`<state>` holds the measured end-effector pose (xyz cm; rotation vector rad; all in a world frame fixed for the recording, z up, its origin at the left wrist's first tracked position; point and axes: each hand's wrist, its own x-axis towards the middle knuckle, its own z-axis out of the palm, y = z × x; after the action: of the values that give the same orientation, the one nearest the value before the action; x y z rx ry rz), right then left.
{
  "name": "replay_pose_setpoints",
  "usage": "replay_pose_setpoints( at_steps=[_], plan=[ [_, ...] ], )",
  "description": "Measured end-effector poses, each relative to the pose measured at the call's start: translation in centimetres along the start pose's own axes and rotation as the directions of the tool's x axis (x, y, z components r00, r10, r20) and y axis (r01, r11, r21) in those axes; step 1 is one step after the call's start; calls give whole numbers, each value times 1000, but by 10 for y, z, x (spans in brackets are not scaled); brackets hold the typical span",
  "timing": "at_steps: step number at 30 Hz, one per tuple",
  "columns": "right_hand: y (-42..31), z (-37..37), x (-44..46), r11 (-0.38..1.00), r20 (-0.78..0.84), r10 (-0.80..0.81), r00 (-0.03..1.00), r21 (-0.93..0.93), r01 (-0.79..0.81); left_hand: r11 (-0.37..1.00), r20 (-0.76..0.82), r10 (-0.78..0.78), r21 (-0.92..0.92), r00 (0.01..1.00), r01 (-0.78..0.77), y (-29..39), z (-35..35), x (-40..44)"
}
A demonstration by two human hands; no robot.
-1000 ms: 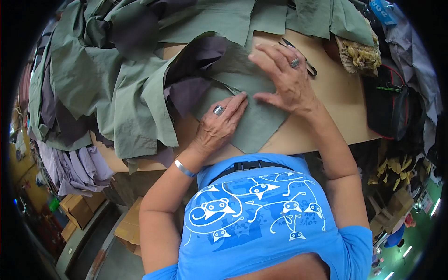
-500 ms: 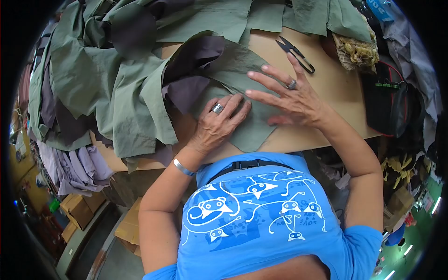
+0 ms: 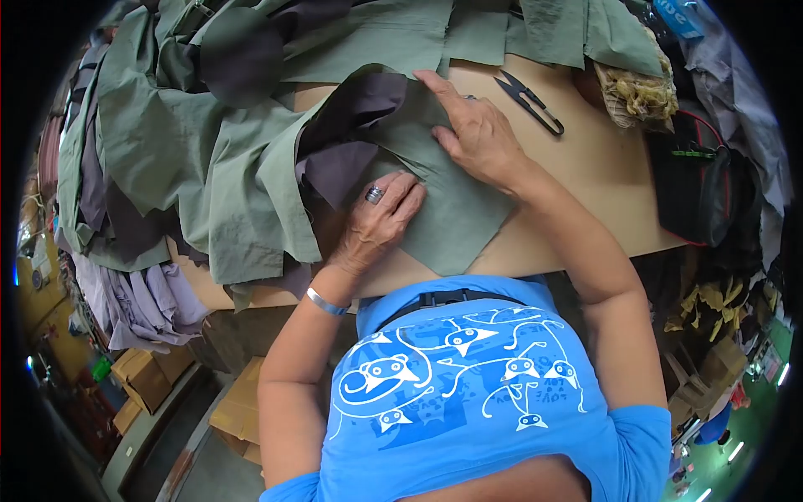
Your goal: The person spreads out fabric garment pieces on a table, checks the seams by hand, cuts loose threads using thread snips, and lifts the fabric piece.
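A green fabric piece (image 3: 460,197) lies on the table, its pointed lower end reaching the front edge. My left hand (image 3: 381,217), with a ring and a silver bracelet, has its fingers bent together on the left edge of that piece. My right hand (image 3: 481,134) rests over its upper right side, index finger stretched out and thumb apart; the other fingers are partly hidden. Left of the hands, a larger green garment (image 3: 251,180) lies bunched, with dark purple lining (image 3: 339,167) showing in its fold.
Black thread snips (image 3: 531,102) lie on the tan table (image 3: 585,171), right of my right hand. More green panels (image 3: 477,33) cover the far side. A black pouch (image 3: 690,180) sits at the right edge, below a bundle of yellowish scraps (image 3: 636,94). Pale lilac cloth (image 3: 138,297) hangs at left.
My right hand was raised with spread fingers; it has come down leftward onto the green piece, index finger pointing to its upper edge. My left hand has shifted slightly left.
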<state>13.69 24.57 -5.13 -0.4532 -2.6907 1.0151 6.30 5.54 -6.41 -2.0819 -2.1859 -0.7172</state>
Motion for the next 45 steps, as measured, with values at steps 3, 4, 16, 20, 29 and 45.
replay_pose_setpoints(
  at_steps=[3, 4, 16, 20, 29, 45],
  plan=[
    [9, 7, 4, 987, -125, -151, 981, 29, 156, 999, 7, 10, 34, 1000, -10, 0, 1, -1],
    [9, 8, 5, 986, -131, -156, 979, 41, 162, 999, 9, 15, 45, 1000, -15, -1, 2, -2],
    [8, 4, 4, 979, -158, -178, 971, 69, 191, 985, 28, 90, 146, 996, -93, -2, 1, 4],
    [8, 4, 6, 977, -151, -189, 970, 68, 201, 958, 70, 200, 195, 977, -210, -2, -6, 5],
    [8, 3, 4, 987, -88, -136, 987, 78, 143, 976, 72, 94, 190, 993, -106, -9, -6, 8],
    [8, 7, 20, 980, -99, -133, 986, 137, 146, 946, 130, 193, 239, 972, -220, -4, -12, 5]
  ],
)
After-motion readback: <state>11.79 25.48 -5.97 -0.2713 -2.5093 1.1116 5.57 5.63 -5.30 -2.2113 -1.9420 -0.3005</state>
